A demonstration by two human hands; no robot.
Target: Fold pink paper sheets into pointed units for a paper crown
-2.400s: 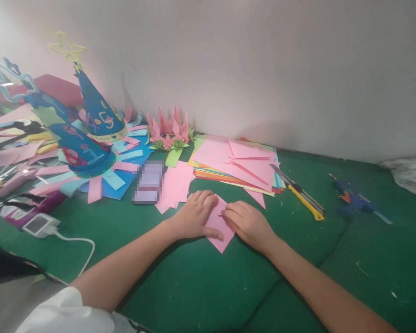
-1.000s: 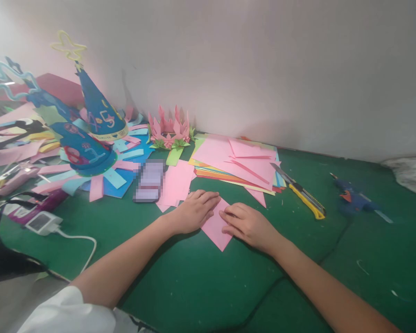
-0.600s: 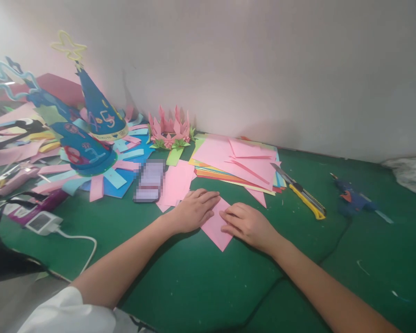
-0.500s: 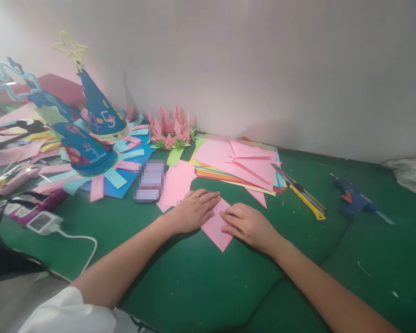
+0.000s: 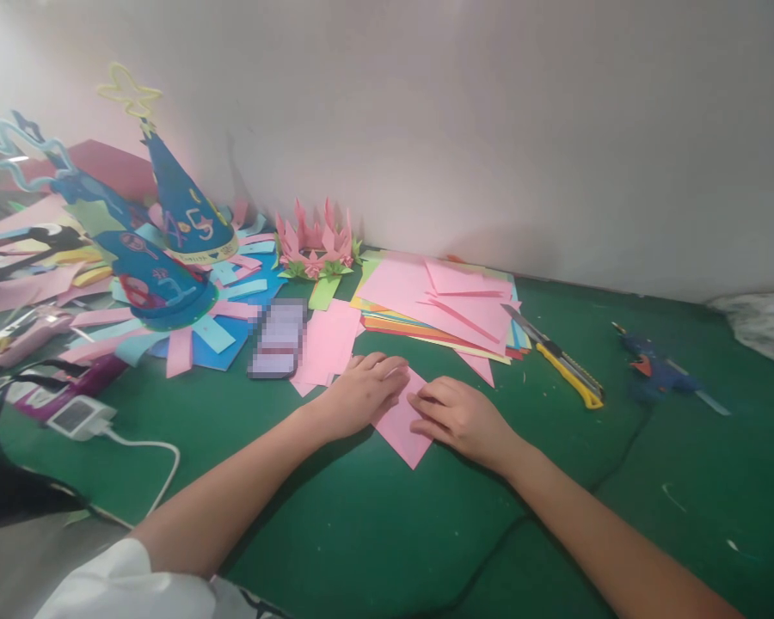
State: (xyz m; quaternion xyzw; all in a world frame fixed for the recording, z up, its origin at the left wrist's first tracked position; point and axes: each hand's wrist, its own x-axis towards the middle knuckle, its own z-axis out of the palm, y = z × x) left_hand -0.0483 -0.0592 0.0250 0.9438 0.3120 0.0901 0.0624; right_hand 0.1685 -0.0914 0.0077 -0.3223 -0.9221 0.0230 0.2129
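Observation:
A diamond-shaped sheet of pink paper [image 5: 405, 434] lies on the green table, its near corner pointing toward me. My left hand [image 5: 365, 395] covers the sheet's left side, palm down, with bent fingers holding it against the tabletop. At the right corner, my right hand [image 5: 461, 419] grips the sheet, its fingertips on the paper and the thumb a little below them. Both hands hide parts of the edges, so I cannot tell how the sheet is folded. More pink sheets [image 5: 332, 340] lie just beyond my left hand, beside a phone [image 5: 277, 340] with a blurred screen.
Behind my hands is a stack of coloured paper [image 5: 439, 301]. A yellow utility knife [image 5: 571, 374] and a blue glue gun [image 5: 658, 365] lie to the right. A pink paper crown [image 5: 316, 241], decorated blue cone hats [image 5: 187, 202] and a white charger [image 5: 83, 414] stand left.
The fingers of my left hand have bent slightly more over the pink paper. My right hand and the sheet stay almost where they were; the view has shifted a little.

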